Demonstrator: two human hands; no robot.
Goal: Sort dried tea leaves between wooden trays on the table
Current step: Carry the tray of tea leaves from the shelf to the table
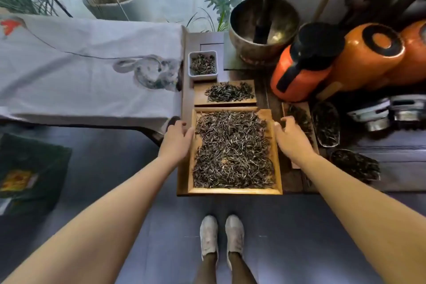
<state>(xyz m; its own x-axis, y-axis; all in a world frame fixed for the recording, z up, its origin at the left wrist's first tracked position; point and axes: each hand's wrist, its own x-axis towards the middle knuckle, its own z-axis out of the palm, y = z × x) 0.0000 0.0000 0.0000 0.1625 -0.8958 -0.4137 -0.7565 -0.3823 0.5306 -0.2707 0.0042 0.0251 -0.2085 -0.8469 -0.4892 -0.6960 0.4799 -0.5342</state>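
A large wooden tray (235, 191) sits at the near edge of the dark table, and dried tea leaves (232, 150) cover most of it. My left hand (177, 139) is at the tray's left rim with the thumb on it. At the right rim, my right hand (289, 137) has relaxed, slightly spread fingers. Whether either hand grips the rim is unclear. Behind it lies a smaller wooden tray (200, 99) with a darker pile of leaves (229, 92). A white square dish (202, 76) of leaves stands farther back.
To the right are a narrow wooden tray (287, 110) and dark scoops (326, 125) of leaves, orange jars (306, 69), and a metal bowl (262, 27) with a pestle. A painted cloth (80, 64) covers the table on the left. My feet (221, 237) stand below.
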